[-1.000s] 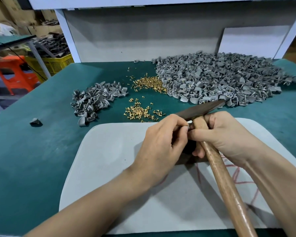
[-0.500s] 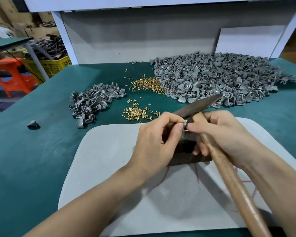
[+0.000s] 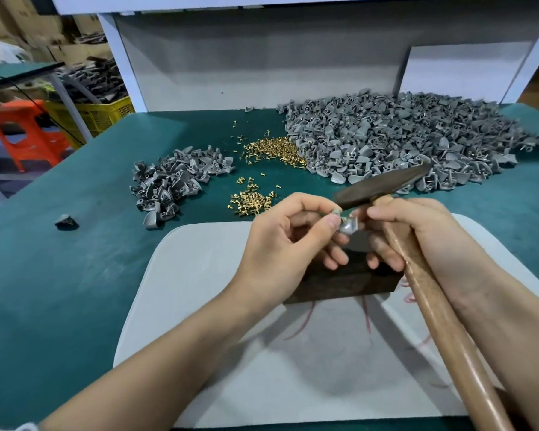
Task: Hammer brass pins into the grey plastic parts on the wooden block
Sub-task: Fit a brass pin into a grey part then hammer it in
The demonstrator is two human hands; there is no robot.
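2 bare forearms in view, no sleeves over either up to the frame edge. Left hand point(image 3: 288, 241) and right hand point(image 3: 417, 234): no gloves, no rings, no watch or wristband. Fingernails point(image 3: 333, 219) short, unpainted. A small pale scrap of cloth point(image 3: 25, 427) shows at the bottom frame edge, back along the left arm from the hand, possibly a sleeve hem; too little visible to tell.

Orange stool point(image 3: 25, 132) beside yellow crate point(image 3: 100, 115), left of green table point(image 3: 59, 275).
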